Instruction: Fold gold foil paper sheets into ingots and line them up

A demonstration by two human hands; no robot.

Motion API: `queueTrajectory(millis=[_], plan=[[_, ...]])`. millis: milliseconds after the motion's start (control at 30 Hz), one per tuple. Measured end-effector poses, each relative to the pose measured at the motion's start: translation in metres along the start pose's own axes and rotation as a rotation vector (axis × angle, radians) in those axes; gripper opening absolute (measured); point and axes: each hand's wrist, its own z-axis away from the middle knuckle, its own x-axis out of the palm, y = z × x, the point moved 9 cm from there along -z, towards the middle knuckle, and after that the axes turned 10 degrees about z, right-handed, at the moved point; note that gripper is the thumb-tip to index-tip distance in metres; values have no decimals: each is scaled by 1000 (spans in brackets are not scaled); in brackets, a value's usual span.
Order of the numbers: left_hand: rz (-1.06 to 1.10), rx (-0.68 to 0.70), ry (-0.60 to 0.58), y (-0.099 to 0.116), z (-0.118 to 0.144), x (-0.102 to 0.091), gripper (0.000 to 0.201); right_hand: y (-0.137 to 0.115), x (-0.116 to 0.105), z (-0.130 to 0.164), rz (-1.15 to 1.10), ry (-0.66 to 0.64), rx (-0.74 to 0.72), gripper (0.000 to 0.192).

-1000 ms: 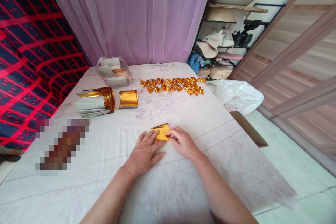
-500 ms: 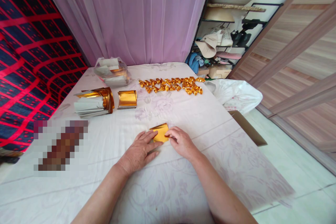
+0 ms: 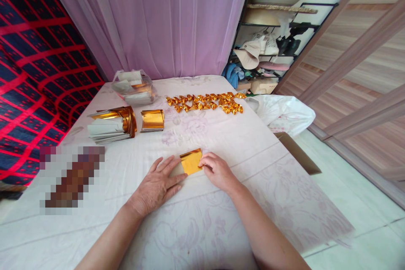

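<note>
A square of gold foil paper (image 3: 190, 163) lies on the patterned tablecloth in front of me, with a darker folded strip along its far edge. My right hand (image 3: 217, 171) pinches its right edge between thumb and fingers. Spread flat on the cloth, my left hand (image 3: 157, 184) is at the paper's left side, its fingertips at or just beside that edge. Farther off stand a small stack of gold foil paper (image 3: 152, 120) and a bigger fanned stack of gold and grey sheets (image 3: 112, 124). Several folded gold foil pieces (image 3: 202, 101) sit in rows at the back.
A clear plastic bag of sheets (image 3: 133, 86) rests at the back left of the table (image 3: 215, 228). A white plastic bag (image 3: 284, 114) and a cardboard box (image 3: 299, 154) are beyond the right edge. Behind are a purple curtain (image 3: 158, 21) and a shelf rack (image 3: 262, 25).
My left hand has slid left off the gold paper, its fingers now spread on the cloth. The right hand keeps its pinch at the right edge.
</note>
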Motion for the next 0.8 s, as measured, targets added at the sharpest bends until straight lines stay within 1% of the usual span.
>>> queueTrajectory(millis=[167,300,400,500,633,700,800], plan=[[-44,16,20,7,-2,-3,30,-4,-2,-1,16,27,2,25],[-46,15,40,14,-6,-4,27,-12,1,-1,113,46,53,10],[-30,18,77,19,-6,-4,27,-18,2,0,267,85,128,17],[-2,18,112,20,-5,-3,27,-22,4,0,336,90,158,22],[-1,27,109,20,-4,0,27,-18,5,0,300,86,159,18],[-6,30,103,20,-4,0,26,-13,6,0,241,67,149,16],[-9,31,98,21,-5,0,26,-4,7,-1,122,34,121,18]])
